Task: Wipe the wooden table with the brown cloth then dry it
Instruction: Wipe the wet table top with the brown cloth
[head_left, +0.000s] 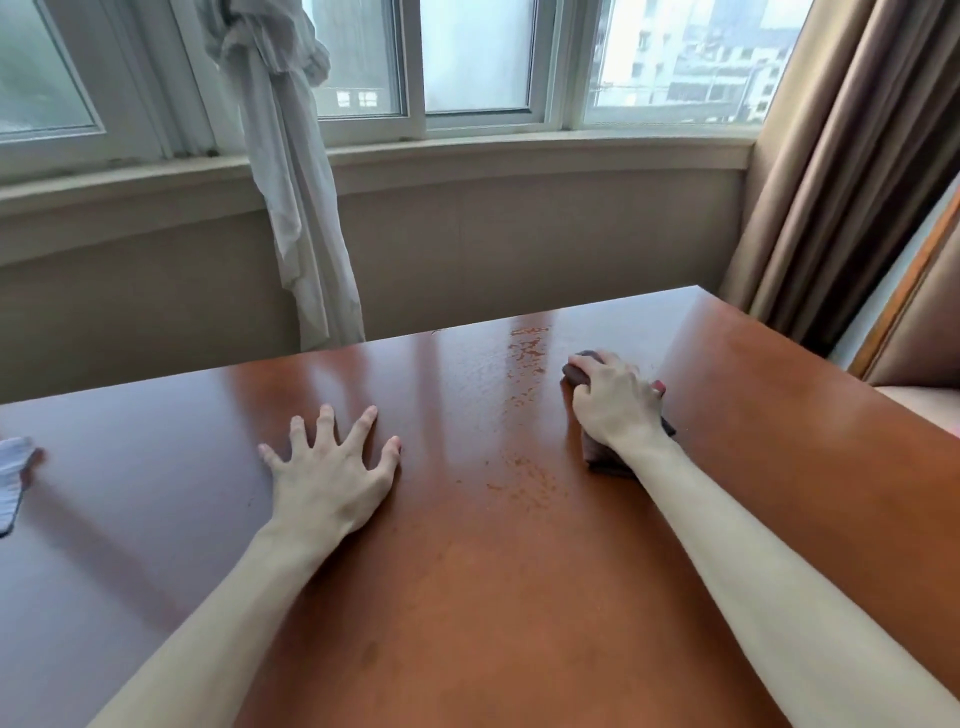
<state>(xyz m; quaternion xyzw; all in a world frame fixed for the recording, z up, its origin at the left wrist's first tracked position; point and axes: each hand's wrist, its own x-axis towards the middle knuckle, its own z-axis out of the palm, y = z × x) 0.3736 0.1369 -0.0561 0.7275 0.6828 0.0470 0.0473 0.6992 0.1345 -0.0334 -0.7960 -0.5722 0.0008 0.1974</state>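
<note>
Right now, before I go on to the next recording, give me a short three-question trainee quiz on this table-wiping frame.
1. True or false: the left hand grips the crumpled brown cloth.
2. Which cloth lies at the far left edge of the glossy reddish-brown wooden table? A) the brown cloth B) a white cloth C) none
3. Fill in: wet streaks show on the tabletop between the two ____.

Key
1. False: the right hand grips the cloth; the left lies flat, fingers spread, on the wood.
2. B
3. hands
</note>
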